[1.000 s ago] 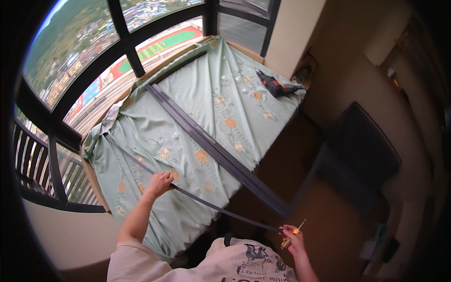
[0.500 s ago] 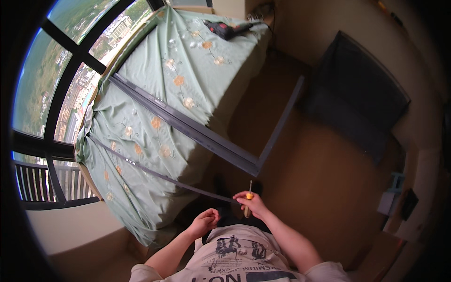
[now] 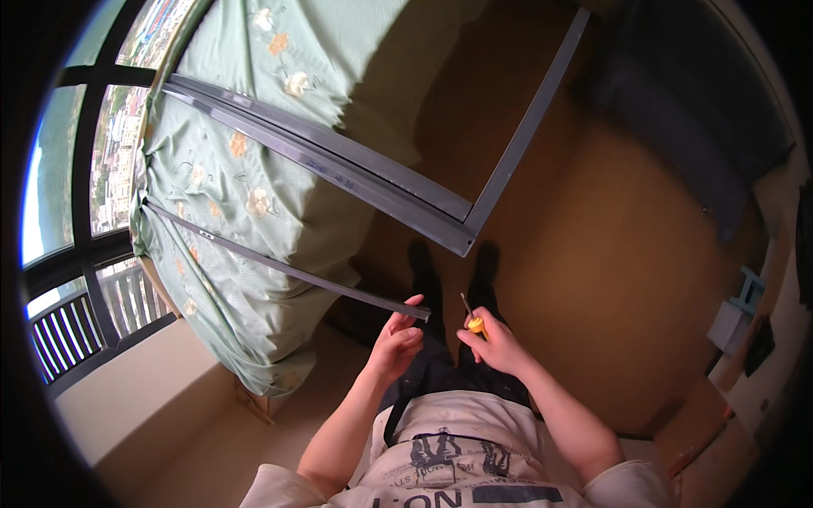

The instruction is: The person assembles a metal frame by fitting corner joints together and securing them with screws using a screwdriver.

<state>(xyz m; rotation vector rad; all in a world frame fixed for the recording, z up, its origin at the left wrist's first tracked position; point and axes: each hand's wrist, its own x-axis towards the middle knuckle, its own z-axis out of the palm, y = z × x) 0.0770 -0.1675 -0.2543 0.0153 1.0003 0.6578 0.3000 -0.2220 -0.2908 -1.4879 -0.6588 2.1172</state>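
My left hand (image 3: 395,345) grips a long, thin dark grey metal strip (image 3: 292,269) near its close end, with fingertips showing beyond the strip. From there the strip runs away to the left, over the cloth toward the window. A screwdriver (image 3: 476,324) with a yellow handle is held in my right hand (image 3: 498,343), its shaft pointing up and slightly left. The two hands are apart, in front of my body. Ahead of them lies a large dark grey metal frame (image 3: 339,173), one corner reaching out past the cloth over the floor.
A pale green cloth with flowers (image 3: 254,178) drapes a bed-like surface at the left, beside a dark-framed window (image 3: 82,161). Dark sheeting (image 3: 694,110) hangs or lies at the far right. A light blue object (image 3: 747,292) stands by the right wall above the brown floor (image 3: 601,288).
My left hand has come up and taken the strip's end, which my right hand held along with the screwdriver. The right hand has moved right, off the strip. The view has shifted.
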